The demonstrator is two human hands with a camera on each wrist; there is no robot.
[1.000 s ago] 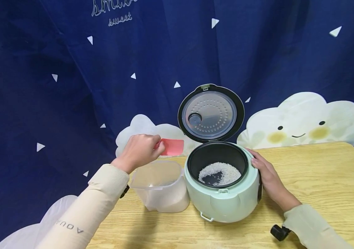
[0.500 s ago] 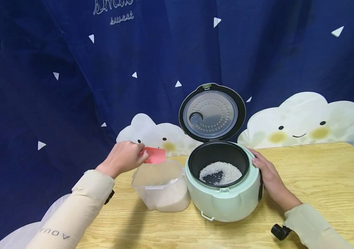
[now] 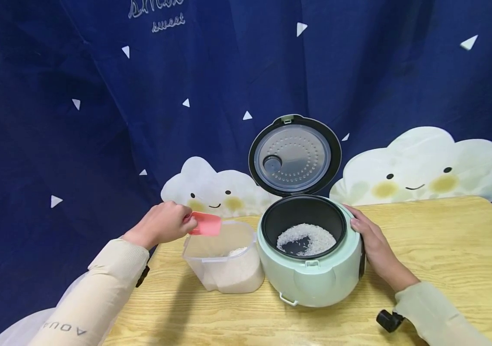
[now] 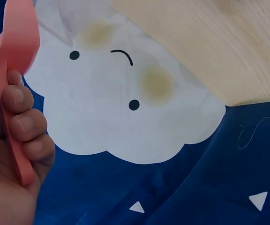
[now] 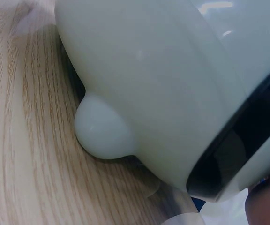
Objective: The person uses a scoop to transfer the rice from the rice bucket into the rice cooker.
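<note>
My left hand (image 3: 165, 223) grips a pink scoop (image 3: 206, 224) by its handle, over the back left rim of a clear plastic container (image 3: 222, 259) that has rice (image 3: 239, 274) in it. In the left wrist view, fingers (image 4: 28, 124) curl round the scoop's flat handle. My right hand (image 3: 373, 245) rests against the right side of a mint green rice cooker (image 3: 311, 283), with the thumb near its top rim. The cooker's lid (image 3: 293, 156) is raised, and white rice (image 3: 308, 239) lies in the black inner pot (image 3: 280, 216), with a bare patch at its bottom.
Container and cooker stand side by side on a wood-grain table (image 3: 440, 254). Behind them hangs a dark blue curtain (image 3: 211, 57) with white triangles and smiling clouds. A black clip-like device (image 3: 389, 321) sits at the right sleeve.
My left hand has moved left and down with the scoop, from beside the cooker to over the container's back left rim. The right hand stays on the cooker.
</note>
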